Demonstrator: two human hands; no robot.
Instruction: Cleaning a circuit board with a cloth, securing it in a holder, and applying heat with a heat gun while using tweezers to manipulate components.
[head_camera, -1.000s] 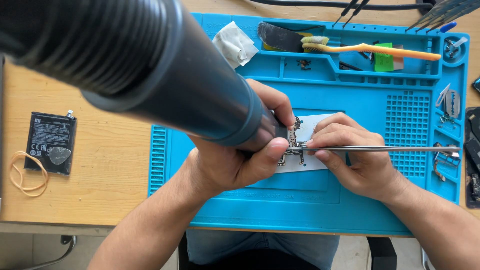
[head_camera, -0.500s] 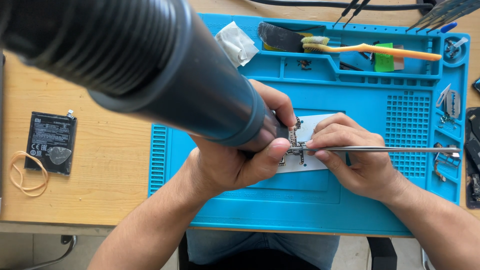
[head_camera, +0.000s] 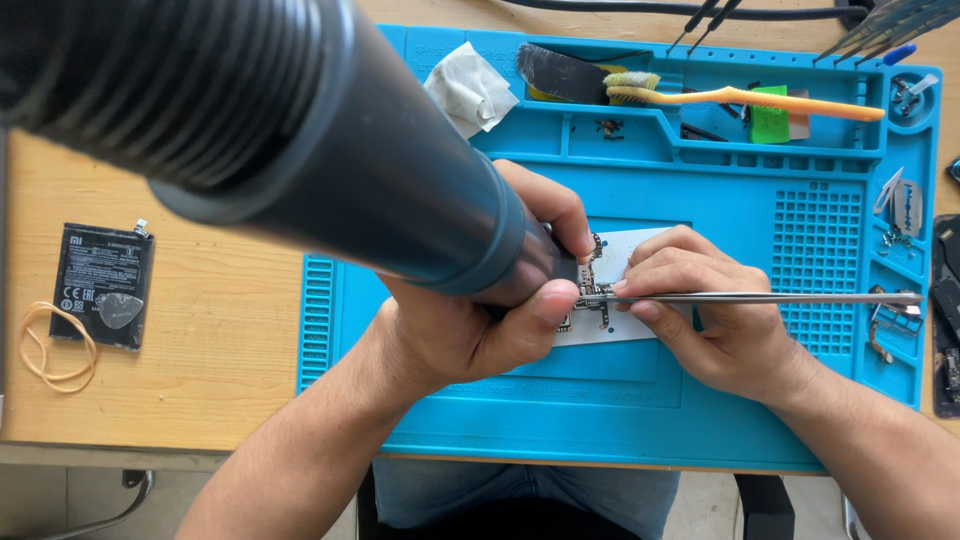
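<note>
**Q:** So, what takes up most of the view?

**A:** Largest is a thick dark grey ribbed tube (head_camera: 300, 150), blurred and close to the camera, running from the upper left down toward the centre. Below it a bright blue silicone work mat (head_camera: 620, 420) with moulded trays covers the right part of a pale wooden table (head_camera: 200, 340).

**Q:** And the hands?

**A:** The left hand (head_camera: 470, 330) is curled tight around the narrow end of the tube, thumb pressed across the front, just beside a small dark circuit board (head_camera: 588, 290). The right hand (head_camera: 700, 320) is closed in a pinch on long silver metal tweezers (head_camera: 770, 298), whose shaft lies level and points right, the tips meeting the board. Both hands rest on the mat, nearly touching each other.

**Q:** Where is the board?

**A:** At the mat's centre, on a white rectangular sheet (head_camera: 630, 260), between the two hands and partly hidden by fingers.

**Q:** Anything smaller around?

**A:** A flat black phone battery (head_camera: 100, 285) lies on the wood at far left, a tan rubber band (head_camera: 45, 350) touching its lower corner. In the mat's top tray sit an orange toothbrush (head_camera: 740, 98) and a crumpled white cloth (head_camera: 470, 90).
</note>
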